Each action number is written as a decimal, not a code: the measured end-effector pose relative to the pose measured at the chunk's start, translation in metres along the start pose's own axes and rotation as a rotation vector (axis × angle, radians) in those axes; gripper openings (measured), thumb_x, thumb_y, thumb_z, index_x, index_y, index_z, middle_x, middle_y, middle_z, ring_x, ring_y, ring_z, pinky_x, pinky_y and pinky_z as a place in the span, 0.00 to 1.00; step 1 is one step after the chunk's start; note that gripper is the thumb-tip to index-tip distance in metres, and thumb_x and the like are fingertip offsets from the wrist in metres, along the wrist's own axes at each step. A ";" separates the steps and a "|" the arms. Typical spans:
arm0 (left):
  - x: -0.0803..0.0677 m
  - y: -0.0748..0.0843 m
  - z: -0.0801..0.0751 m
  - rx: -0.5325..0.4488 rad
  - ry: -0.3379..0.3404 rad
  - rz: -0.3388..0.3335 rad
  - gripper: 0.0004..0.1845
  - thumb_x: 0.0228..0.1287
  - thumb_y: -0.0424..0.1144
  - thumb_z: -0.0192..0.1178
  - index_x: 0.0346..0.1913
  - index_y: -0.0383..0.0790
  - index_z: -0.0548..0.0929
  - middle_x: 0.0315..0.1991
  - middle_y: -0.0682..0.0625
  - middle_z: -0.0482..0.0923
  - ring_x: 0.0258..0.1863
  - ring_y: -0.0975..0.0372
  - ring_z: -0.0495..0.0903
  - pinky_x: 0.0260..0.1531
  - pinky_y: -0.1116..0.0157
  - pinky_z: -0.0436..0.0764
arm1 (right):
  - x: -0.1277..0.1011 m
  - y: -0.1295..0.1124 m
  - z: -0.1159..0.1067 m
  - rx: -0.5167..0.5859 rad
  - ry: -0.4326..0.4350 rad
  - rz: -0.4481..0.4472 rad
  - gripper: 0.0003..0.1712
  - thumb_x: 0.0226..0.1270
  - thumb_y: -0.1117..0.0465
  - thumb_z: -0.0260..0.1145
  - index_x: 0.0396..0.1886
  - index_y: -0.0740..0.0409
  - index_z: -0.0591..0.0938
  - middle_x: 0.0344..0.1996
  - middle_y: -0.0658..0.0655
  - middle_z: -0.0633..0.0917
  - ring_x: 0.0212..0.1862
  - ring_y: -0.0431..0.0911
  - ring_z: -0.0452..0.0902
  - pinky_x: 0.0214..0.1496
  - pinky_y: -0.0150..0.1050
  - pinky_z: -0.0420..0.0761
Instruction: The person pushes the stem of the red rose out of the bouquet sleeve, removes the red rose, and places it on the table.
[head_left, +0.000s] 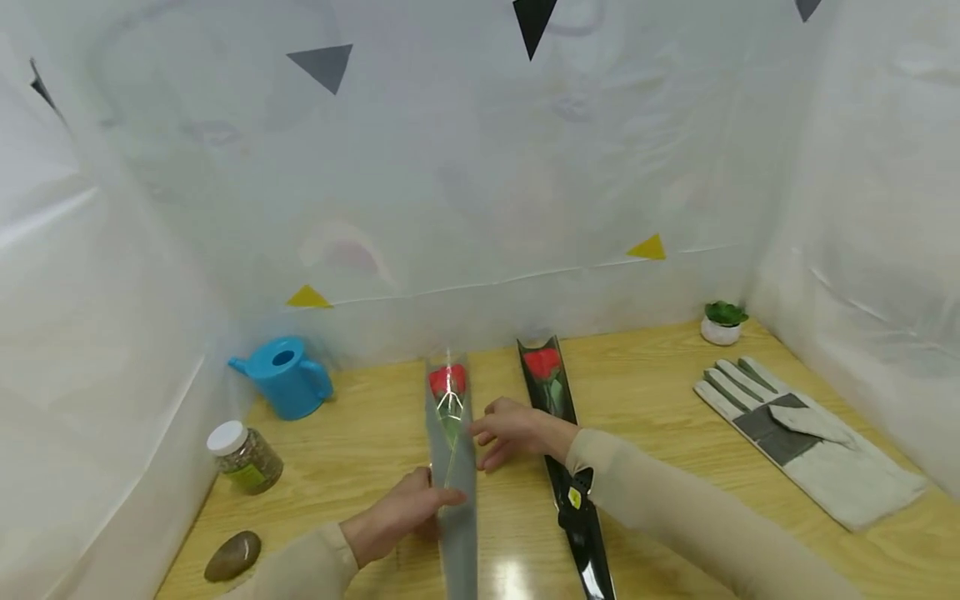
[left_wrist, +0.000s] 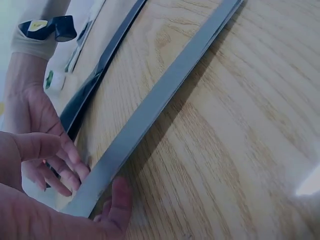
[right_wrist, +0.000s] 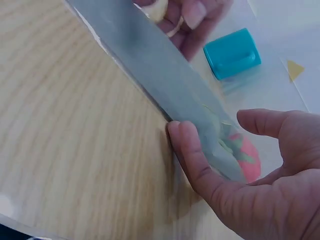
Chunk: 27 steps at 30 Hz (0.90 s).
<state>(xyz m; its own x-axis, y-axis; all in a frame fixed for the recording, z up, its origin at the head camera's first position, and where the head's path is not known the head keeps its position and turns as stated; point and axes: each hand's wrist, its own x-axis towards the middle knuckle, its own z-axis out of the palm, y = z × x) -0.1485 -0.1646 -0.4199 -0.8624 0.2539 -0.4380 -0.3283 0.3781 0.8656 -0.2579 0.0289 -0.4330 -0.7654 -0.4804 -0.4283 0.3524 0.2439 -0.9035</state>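
Note:
A red rose in a grey sleeve (head_left: 452, 467) lies lengthwise on the wooden table (head_left: 660, 392), bloom pointing away from me. My left hand (head_left: 438, 504) grips the sleeve's lower part, thumb (left_wrist: 120, 200) against its edge. My right hand (head_left: 483, 446) touches the sleeve's right edge near the bloom. In the right wrist view its straight fingers (right_wrist: 192, 155) lie along the grey sleeve (right_wrist: 150, 65) and the thumb stands apart. A second red rose in a black sleeve (head_left: 558, 450) lies just to the right, partly under my right forearm.
A blue watering can (head_left: 288, 387) stands at the back left. A lidded jar (head_left: 243, 457) and a stone (head_left: 232, 556) lie on the left. A grey work glove (head_left: 802, 437) lies at the right, a small potted plant (head_left: 723, 322) behind it. White plastic sheeting walls the table in.

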 end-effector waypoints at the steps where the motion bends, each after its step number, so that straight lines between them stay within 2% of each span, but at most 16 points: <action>1: 0.002 0.000 0.000 -0.007 -0.005 0.005 0.32 0.64 0.39 0.62 0.62 0.19 0.63 0.51 0.39 0.74 0.46 0.52 0.77 0.43 0.53 0.79 | 0.000 0.000 0.001 -0.001 -0.012 0.001 0.47 0.70 0.62 0.64 0.73 0.79 0.47 0.44 0.69 0.81 0.37 0.61 0.85 0.36 0.48 0.86; 4: 0.005 -0.001 0.003 -0.003 0.036 0.030 0.38 0.61 0.36 0.65 0.64 0.19 0.56 0.55 0.34 0.71 0.51 0.48 0.75 0.48 0.49 0.77 | 0.000 0.001 0.004 -0.007 -0.040 0.002 0.47 0.70 0.62 0.65 0.74 0.78 0.47 0.42 0.68 0.82 0.38 0.60 0.85 0.37 0.47 0.86; 7: 0.008 -0.004 0.004 0.025 0.072 0.070 0.47 0.54 0.29 0.71 0.68 0.25 0.48 0.59 0.32 0.68 0.54 0.45 0.73 0.52 0.45 0.75 | -0.001 0.002 0.007 0.004 -0.058 0.002 0.47 0.70 0.62 0.64 0.74 0.78 0.47 0.41 0.69 0.83 0.38 0.59 0.85 0.38 0.47 0.85; 10: 0.009 -0.009 0.004 0.033 0.067 0.097 0.53 0.48 0.22 0.73 0.70 0.29 0.47 0.57 0.32 0.72 0.53 0.44 0.75 0.53 0.44 0.74 | -0.002 0.004 0.007 0.007 -0.075 -0.007 0.46 0.70 0.62 0.64 0.74 0.78 0.48 0.40 0.67 0.82 0.36 0.57 0.85 0.38 0.46 0.85; 12: 0.010 -0.013 0.003 0.010 0.052 0.100 0.53 0.48 0.20 0.73 0.72 0.31 0.48 0.53 0.34 0.75 0.51 0.46 0.77 0.51 0.46 0.76 | -0.004 0.005 0.005 0.017 -0.088 -0.013 0.42 0.70 0.62 0.65 0.71 0.77 0.53 0.34 0.62 0.80 0.32 0.53 0.84 0.36 0.45 0.85; 14: 0.009 -0.017 0.001 -0.032 0.042 0.116 0.52 0.48 0.20 0.73 0.72 0.31 0.51 0.49 0.37 0.79 0.48 0.48 0.79 0.48 0.49 0.78 | -0.006 0.005 0.002 0.052 -0.105 -0.005 0.34 0.70 0.60 0.65 0.65 0.74 0.60 0.28 0.57 0.72 0.28 0.48 0.77 0.32 0.43 0.83; 17: 0.008 -0.021 0.000 -0.095 0.025 0.152 0.49 0.50 0.21 0.73 0.71 0.32 0.54 0.46 0.40 0.81 0.46 0.51 0.80 0.44 0.54 0.80 | -0.009 0.005 -0.006 0.100 -0.096 -0.009 0.32 0.71 0.56 0.66 0.61 0.73 0.63 0.30 0.58 0.72 0.32 0.49 0.77 0.34 0.45 0.83; 21: -0.001 -0.018 0.002 -0.147 -0.007 0.206 0.47 0.50 0.22 0.73 0.71 0.34 0.57 0.43 0.41 0.81 0.43 0.51 0.82 0.41 0.55 0.82 | -0.012 0.000 -0.019 0.155 -0.114 -0.086 0.34 0.73 0.54 0.63 0.64 0.76 0.67 0.46 0.69 0.81 0.45 0.59 0.83 0.45 0.50 0.84; 24: -0.010 -0.013 0.008 -0.169 -0.033 0.244 0.49 0.50 0.21 0.73 0.73 0.35 0.57 0.43 0.40 0.82 0.41 0.50 0.83 0.40 0.55 0.82 | -0.015 -0.006 -0.028 0.227 -0.135 -0.163 0.28 0.74 0.54 0.63 0.60 0.75 0.73 0.48 0.68 0.83 0.48 0.57 0.83 0.51 0.49 0.82; 27: -0.019 -0.010 0.015 -0.176 -0.075 0.265 0.50 0.49 0.20 0.73 0.74 0.35 0.56 0.44 0.39 0.82 0.41 0.48 0.84 0.40 0.55 0.83 | -0.022 -0.014 -0.034 0.294 -0.115 -0.220 0.26 0.71 0.55 0.66 0.57 0.72 0.76 0.47 0.65 0.84 0.48 0.54 0.83 0.53 0.48 0.81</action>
<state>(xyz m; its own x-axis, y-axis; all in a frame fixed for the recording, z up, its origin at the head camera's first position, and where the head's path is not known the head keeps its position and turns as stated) -0.1231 -0.1599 -0.4237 -0.8981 0.3901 -0.2031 -0.1637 0.1320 0.9776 -0.2643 0.0650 -0.4108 -0.7805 -0.5896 -0.2079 0.3390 -0.1197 -0.9331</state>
